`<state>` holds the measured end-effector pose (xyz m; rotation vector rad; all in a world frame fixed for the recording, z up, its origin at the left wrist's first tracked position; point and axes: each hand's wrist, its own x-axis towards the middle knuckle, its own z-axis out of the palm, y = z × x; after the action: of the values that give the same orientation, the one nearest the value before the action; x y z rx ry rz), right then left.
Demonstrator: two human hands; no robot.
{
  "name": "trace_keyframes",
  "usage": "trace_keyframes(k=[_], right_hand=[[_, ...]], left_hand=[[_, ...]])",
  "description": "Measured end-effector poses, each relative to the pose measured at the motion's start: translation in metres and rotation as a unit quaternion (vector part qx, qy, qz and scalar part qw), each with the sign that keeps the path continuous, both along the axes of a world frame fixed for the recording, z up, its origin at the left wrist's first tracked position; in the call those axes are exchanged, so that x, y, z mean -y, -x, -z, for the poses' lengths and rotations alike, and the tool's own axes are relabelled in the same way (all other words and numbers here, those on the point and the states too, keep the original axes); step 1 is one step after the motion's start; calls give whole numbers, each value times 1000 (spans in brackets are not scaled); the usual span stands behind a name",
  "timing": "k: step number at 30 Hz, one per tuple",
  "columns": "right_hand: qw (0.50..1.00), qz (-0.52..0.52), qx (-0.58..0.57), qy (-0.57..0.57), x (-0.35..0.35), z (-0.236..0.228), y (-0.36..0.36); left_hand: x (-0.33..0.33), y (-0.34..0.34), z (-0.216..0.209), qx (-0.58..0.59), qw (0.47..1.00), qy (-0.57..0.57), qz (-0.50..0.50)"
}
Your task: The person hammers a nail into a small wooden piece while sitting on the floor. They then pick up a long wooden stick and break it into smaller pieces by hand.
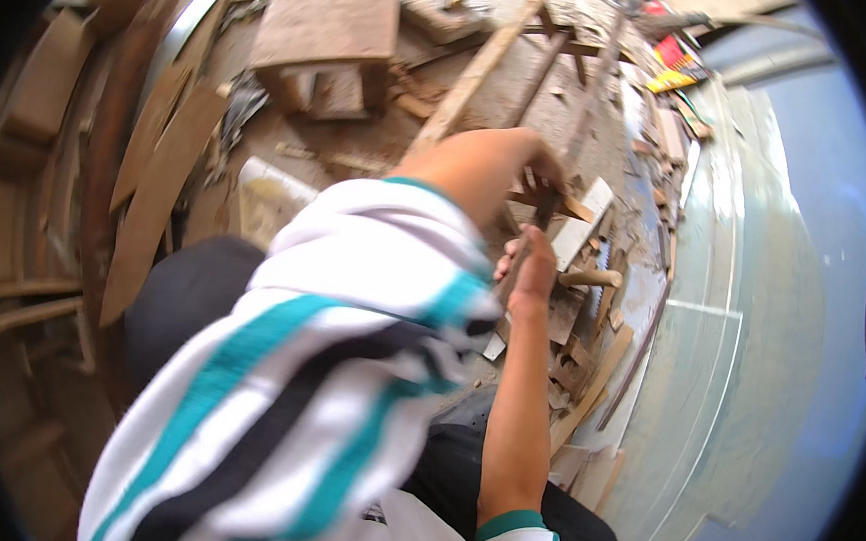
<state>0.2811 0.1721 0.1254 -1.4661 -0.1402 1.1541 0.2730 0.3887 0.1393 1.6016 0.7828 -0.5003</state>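
Note:
My left arm, in a white, teal and black striped sleeve, reaches across to the right. My left hand (539,163) is bent over with its fingers curled down around the upper end of a dark wooden strip (542,216). Lower on the same strip, my right hand (534,267) is closed, thumb along it and fingertips showing on the left side. A pointed light-brown wood piece (573,209) sticks out to the right beneath my left hand; I cannot tell whether it is held. Motion blur hides the finer finger contact.
A white board strip (585,223), a round wooden handle (591,277) and a saw blade (604,259) lie right of my hands among offcuts. A brown box-like block (327,21) stands far left, long planks (165,195) lean left, and glass sheets (715,367) lie right.

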Motion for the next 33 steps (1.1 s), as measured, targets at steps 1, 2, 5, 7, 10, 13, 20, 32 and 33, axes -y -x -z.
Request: trace_keyframes(k=[1, 2, 5, 7, 10, 13, 20, 32, 33], right_hand=[[999, -13, 32, -20, 6, 10, -10], [1000, -1, 25, -2, 8, 1, -10], [999, -8, 46, 13, 2, -7, -7], [999, -14, 36, 7, -7, -11, 10], [999, 6, 44, 2, 1, 3, -8], [999, 6, 36, 22, 7, -10, -11], [999, 16, 32, 6, 1, -13, 3], [996, 3, 89, 16, 3, -12, 3], [996, 6, 91, 24, 5, -9, 1]], left_hand=[[3, -11, 0, -4, 999, -19, 51], [1, -22, 1, 5, 996, -30, 86], [-13, -50, 34, 29, 993, -50, 107], [-22, -34, 50, 26, 993, -80, 89], [0, -43, 41, 12, 991, -126, 33], [18, -18, 8, 76, 989, -127, -29], [16, 7, 16, 153, 980, -79, -96], [51, 8, 43, 249, 931, -23, -266], [54, 6, 43, 247, 932, -10, -266]])
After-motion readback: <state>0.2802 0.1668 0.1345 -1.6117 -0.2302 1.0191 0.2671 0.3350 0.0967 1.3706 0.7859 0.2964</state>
